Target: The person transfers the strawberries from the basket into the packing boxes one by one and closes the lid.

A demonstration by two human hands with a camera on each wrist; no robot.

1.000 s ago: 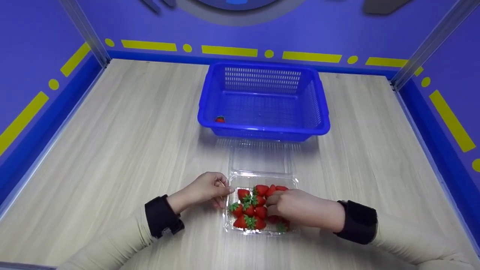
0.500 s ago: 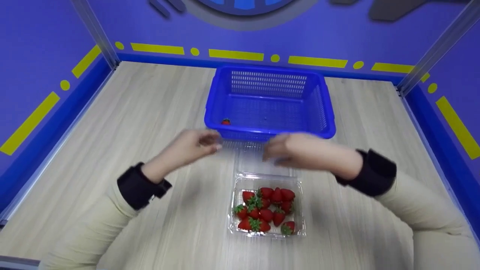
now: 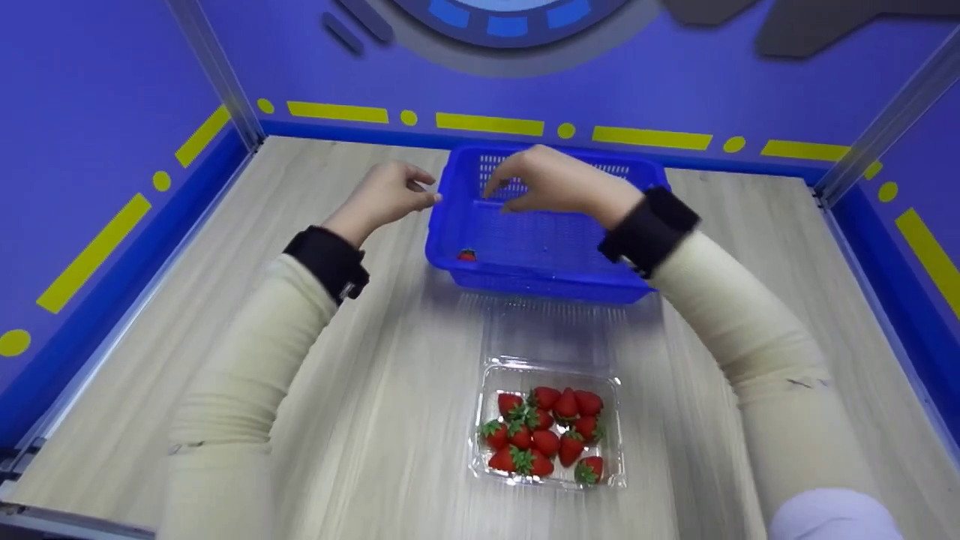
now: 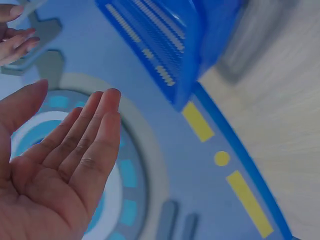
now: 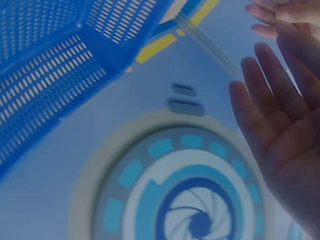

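My right hand hovers over the blue plastic basket, with its fingers bent loosely downward in the head view. The right wrist view shows its palm bare. My left hand hangs in the air beside the basket's left rim; its palm and relaxed fingers hold nothing in the left wrist view. One strawberry lies in the basket's front left corner, partly hidden by the rim. Nearer to me, a clear plastic clamshell box holds several strawberries with green leaves.
The clamshell's clear lid lies folded back on the wooden table, reaching toward the basket's front. Blue panels with yellow marks wall in the back and both sides.
Both hands have left the clamshell and moved forward and up, the right to above the basket, the left to its left side. The basket's strawberry stays put; the head view has shifted slightly.
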